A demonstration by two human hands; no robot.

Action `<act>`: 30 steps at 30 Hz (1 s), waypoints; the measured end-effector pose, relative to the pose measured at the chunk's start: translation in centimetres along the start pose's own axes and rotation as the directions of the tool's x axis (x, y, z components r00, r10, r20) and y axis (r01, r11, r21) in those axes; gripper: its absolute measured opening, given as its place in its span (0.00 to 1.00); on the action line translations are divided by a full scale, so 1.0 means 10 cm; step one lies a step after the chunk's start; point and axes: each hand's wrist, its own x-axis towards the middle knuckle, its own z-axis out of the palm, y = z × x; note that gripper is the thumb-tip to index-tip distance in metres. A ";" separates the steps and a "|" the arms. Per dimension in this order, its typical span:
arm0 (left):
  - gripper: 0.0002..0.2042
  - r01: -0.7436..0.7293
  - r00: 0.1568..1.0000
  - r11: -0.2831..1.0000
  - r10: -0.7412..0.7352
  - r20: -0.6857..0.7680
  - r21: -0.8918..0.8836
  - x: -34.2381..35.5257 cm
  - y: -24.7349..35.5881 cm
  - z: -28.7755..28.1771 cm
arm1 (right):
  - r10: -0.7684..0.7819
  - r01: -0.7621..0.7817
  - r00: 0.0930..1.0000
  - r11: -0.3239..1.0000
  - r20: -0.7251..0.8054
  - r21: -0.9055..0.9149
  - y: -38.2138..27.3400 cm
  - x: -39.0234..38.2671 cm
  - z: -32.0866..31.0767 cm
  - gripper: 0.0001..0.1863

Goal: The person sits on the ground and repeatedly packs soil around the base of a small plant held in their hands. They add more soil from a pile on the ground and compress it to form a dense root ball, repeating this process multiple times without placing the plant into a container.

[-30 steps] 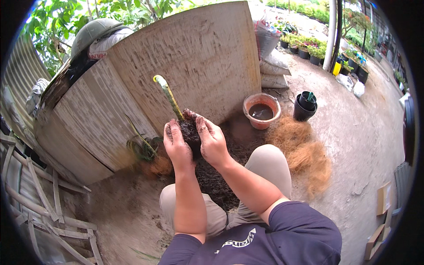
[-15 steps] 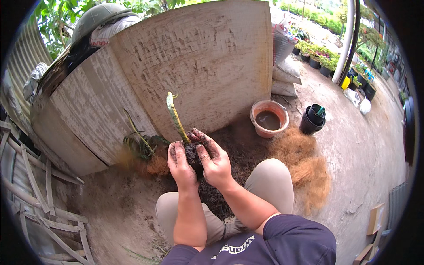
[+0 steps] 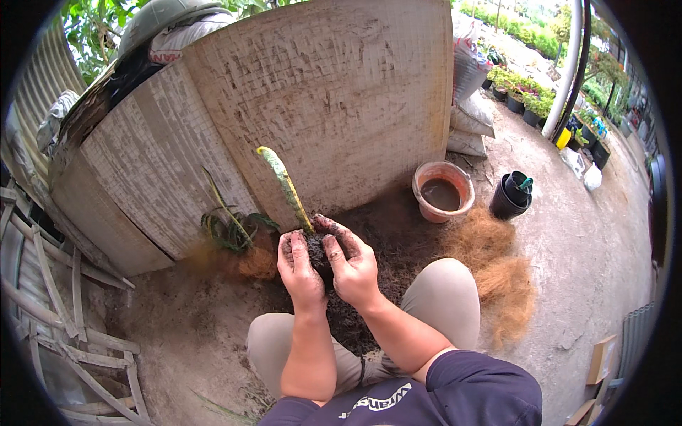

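Between my hands is a ball of dark soil (image 3: 317, 253) round the base of a plant with one long, stiff, yellow-edged green leaf (image 3: 284, 186). The leaf stands up and leans left. My left hand (image 3: 300, 266) cups the soil from the left with soil-stained fingers. From the other side my right hand (image 3: 348, 259) presses against it, its fingers curled over the top. Loose dark soil (image 3: 348, 319) lies below, between my knees. The roots are hidden in the soil ball.
An orange-brown pot (image 3: 424, 202) with grey-brown contents stands ahead to the right, beside stacked black pots (image 3: 503, 202). Brown fibre (image 3: 490, 273) lies near my right knee. Leafy plants (image 3: 234, 231) lean at a board wall (image 3: 327, 106). Wooden slats (image 3: 78, 298) stand at the left.
The leaf has turned, now showing its broad face instead of its narrow edge. Both hands still hold the soil ball. The whole view has shifted slightly.
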 end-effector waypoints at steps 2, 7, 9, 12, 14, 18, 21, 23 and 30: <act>0.09 -0.008 1.000 1.000 0.008 -0.012 -0.008 0.01 0.01 0.00 | -0.034 0.034 0.999 0.999 0.013 -0.028 0.01 0.00 0.01 0.14; 0.08 -0.008 1.000 1.000 0.007 -0.020 -0.022 0.01 0.10 0.03 | -0.092 0.114 0.990 0.970 0.108 -0.214 0.01 -0.01 0.00 0.15; 0.08 -0.015 1.000 1.000 0.015 -0.017 0.005 0.02 0.09 0.02 | -0.103 0.124 0.990 0.964 0.100 -0.234 -0.01 -0.01 0.01 0.15; 0.08 -0.010 0.999 1.000 0.009 -0.046 -0.013 0.02 0.10 0.03 | -0.206 0.230 0.972 0.936 0.117 -0.266 0.01 -0.01 0.00 0.15; 0.08 -0.016 1.000 1.000 0.016 -0.018 0.006 0.01 0.12 0.02 | -0.226 0.254 0.966 0.914 0.123 -0.317 -0.01 -0.02 0.01 0.14; 0.08 -0.033 0.999 0.999 0.032 0.006 0.031 0.01 0.11 0.03 | -0.219 0.257 0.966 0.887 0.139 -0.384 -0.03 -0.03 -0.01 0.13; 0.08 -0.029 1.000 0.999 0.029 0.007 0.033 0.04 0.05 -0.03 | -0.187 0.246 0.965 0.893 0.186 -0.378 -0.05 -0.01 -0.03 0.14; 0.09 0.011 1.000 0.999 -0.011 -0.011 -0.049 0.00 0.10 0.02 | -0.166 0.199 0.976 0.944 0.142 -0.263 -0.06 -0.01 0.00 0.15; 0.09 -0.001 0.999 0.999 0.000 0.037 0.038 0.04 0.10 -0.01 | -0.249 0.318 0.945 0.845 0.210 -0.430 -0.02 -0.03 -0.02 0.17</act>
